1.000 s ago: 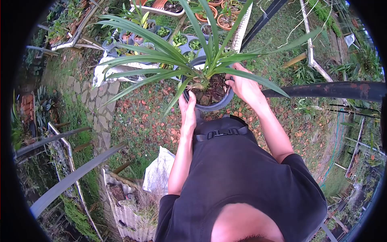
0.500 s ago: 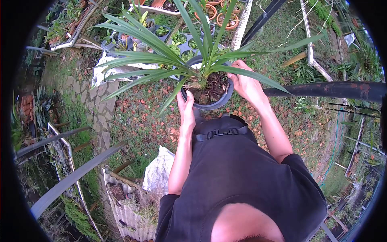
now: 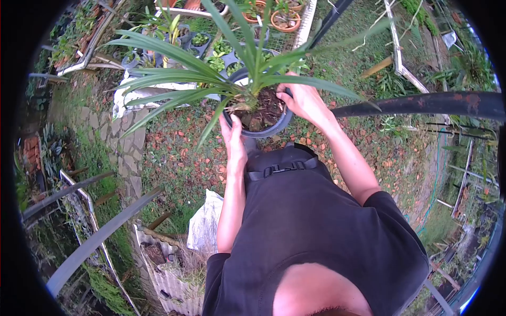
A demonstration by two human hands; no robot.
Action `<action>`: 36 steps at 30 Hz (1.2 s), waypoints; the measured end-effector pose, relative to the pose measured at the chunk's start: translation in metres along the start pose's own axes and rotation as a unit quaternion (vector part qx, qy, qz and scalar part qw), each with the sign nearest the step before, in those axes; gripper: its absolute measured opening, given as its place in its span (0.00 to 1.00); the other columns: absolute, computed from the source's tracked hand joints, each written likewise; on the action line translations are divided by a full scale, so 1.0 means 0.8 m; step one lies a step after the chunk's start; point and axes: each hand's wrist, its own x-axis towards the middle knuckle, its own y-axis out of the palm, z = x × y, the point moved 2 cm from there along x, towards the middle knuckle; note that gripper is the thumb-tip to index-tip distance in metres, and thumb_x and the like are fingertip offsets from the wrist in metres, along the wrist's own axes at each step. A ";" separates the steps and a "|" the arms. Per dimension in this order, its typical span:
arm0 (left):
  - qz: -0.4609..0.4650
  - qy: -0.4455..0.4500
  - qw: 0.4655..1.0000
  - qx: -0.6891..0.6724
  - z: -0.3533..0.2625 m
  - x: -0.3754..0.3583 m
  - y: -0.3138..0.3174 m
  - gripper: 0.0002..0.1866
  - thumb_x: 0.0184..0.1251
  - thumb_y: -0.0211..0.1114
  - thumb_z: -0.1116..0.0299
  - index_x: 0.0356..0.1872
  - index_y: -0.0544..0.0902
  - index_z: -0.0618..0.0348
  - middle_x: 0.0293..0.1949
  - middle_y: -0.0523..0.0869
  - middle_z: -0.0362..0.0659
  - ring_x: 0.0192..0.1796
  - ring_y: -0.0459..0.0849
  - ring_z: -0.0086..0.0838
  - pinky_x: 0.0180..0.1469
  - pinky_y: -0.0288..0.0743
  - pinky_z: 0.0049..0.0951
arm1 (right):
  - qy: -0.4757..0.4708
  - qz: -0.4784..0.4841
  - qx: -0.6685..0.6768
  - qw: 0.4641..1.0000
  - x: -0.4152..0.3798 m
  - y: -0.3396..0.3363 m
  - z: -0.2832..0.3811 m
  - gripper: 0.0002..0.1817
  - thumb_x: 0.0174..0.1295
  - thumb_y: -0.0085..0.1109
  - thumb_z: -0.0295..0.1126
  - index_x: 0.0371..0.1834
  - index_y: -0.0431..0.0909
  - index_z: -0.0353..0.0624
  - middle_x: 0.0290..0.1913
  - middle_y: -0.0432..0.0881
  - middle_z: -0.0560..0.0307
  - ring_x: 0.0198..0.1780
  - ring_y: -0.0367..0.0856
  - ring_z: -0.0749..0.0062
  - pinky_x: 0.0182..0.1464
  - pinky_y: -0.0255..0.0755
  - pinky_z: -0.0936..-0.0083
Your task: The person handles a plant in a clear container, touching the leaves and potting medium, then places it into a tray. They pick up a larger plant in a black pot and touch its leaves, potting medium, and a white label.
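Note:
A dark round plant pot (image 3: 270,131) hangs in front of my body, tilted so its inside shows. In it grows a plant with long strap-like green leaves (image 3: 174,79), its thick base (image 3: 246,101) left of centre in dark, chunky soil (image 3: 270,108). My left hand (image 3: 234,141) is closed on the pot's lower left rim, thumb up at the edge, the other fingers mostly hidden. My right hand (image 3: 301,101) reaches over the right rim with bent fingers, its fingertips at the soil inside. Whether they pinch anything there is too small to tell.
Beyond the pot stand grey trays of small plants (image 3: 216,63) and terracotta pots (image 3: 284,21) on a mesh bench. A dark pole (image 3: 421,104) runs in from the right. A white sack (image 3: 205,221) lies lower left, beside a corrugated sheet (image 3: 171,282). Brick chips (image 3: 174,152) cover the ground.
The pot and both hands have shifted a little left and up in view. My right hand has moved inward from the right rim, its fingertips now over the soil.

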 end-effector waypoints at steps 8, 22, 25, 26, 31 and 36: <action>-0.028 -0.013 0.999 -0.042 -0.008 0.012 -0.014 0.40 0.82 0.60 0.46 0.86 0.53 0.45 0.72 0.72 0.47 0.66 0.82 0.39 0.56 0.87 0.48 | -0.021 0.022 0.074 0.997 0.041 0.013 0.003 0.13 0.69 0.67 0.35 0.47 0.84 0.35 0.47 0.87 0.42 0.56 0.85 0.49 0.60 0.75 0.55; -0.135 0.046 0.987 -0.070 -0.022 0.031 -0.056 0.33 0.81 0.58 0.39 0.70 0.70 0.55 0.55 0.87 0.46 0.45 0.92 0.39 0.37 0.89 0.39 | 0.001 -0.043 0.236 0.971 0.081 0.040 -0.008 0.23 0.68 0.71 0.36 0.62 0.83 0.37 0.63 0.86 0.47 0.53 0.90 0.59 0.61 0.82 0.61; -0.096 0.018 0.995 -0.031 -0.024 0.037 -0.074 0.35 0.81 0.58 0.42 0.77 0.64 0.52 0.62 0.81 0.47 0.50 0.91 0.37 0.41 0.90 0.40 | 0.105 0.072 0.309 0.942 0.086 0.049 -0.005 0.25 0.70 0.68 0.35 0.69 0.79 0.42 0.53 0.88 0.51 0.46 0.90 0.66 0.53 0.86 0.64; -0.092 0.014 0.995 -0.026 -0.027 0.040 -0.076 0.37 0.82 0.58 0.43 0.81 0.59 0.50 0.67 0.77 0.47 0.53 0.90 0.37 0.41 0.90 0.40 | 0.151 0.111 0.316 0.930 0.085 0.050 0.002 0.24 0.71 0.67 0.34 0.68 0.80 0.42 0.51 0.88 0.52 0.44 0.90 0.68 0.51 0.86 0.65; -0.088 0.040 0.995 0.008 -0.046 0.041 -0.071 0.42 0.81 0.59 0.43 0.86 0.52 0.48 0.71 0.72 0.49 0.58 0.86 0.36 0.42 0.89 0.42 | -0.186 -0.138 0.106 0.967 0.087 0.045 0.027 0.13 0.70 0.68 0.33 0.50 0.86 0.34 0.45 0.89 0.46 0.41 0.90 0.56 0.44 0.85 0.64; -0.119 0.034 0.992 0.011 -0.053 0.047 -0.068 0.37 0.82 0.60 0.46 0.83 0.59 0.51 0.66 0.79 0.45 0.58 0.87 0.33 0.52 0.86 0.39 | -0.103 -0.043 0.023 0.993 0.077 0.037 0.049 0.14 0.65 0.72 0.36 0.44 0.88 0.35 0.39 0.88 0.43 0.42 0.87 0.42 0.49 0.79 0.55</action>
